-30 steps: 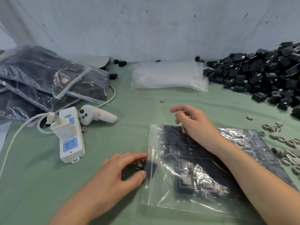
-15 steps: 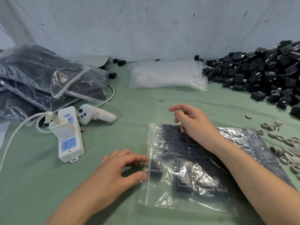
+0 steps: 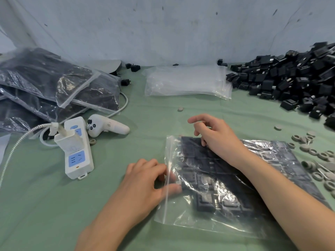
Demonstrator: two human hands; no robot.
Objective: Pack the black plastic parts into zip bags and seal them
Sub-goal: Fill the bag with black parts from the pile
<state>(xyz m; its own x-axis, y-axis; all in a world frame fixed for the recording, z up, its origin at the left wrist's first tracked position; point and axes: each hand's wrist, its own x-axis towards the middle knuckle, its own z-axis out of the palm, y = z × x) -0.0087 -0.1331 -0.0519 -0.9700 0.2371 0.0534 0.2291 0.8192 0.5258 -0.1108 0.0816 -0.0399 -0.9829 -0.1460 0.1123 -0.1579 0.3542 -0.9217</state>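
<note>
1. Power strip (image 3: 78, 151) lies left of the left hand (image 3: 143, 187); loose black parts (image 3: 293, 82) are heaped beyond the right hand (image 3: 217, 140).
2. Left hand pinches the mouth of the zip bag (image 3: 208, 187), thumb under the film.
3. Right hand, fingers relaxed, rests on the filled bag.

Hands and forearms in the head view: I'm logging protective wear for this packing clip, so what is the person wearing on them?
Nothing shows. The left hand and right hand are bare: no gloves, rings or watch visible. The left forearm and right forearm are uncovered to the picture's lower edge, with no sleeve, strap or cable in view.
</note>
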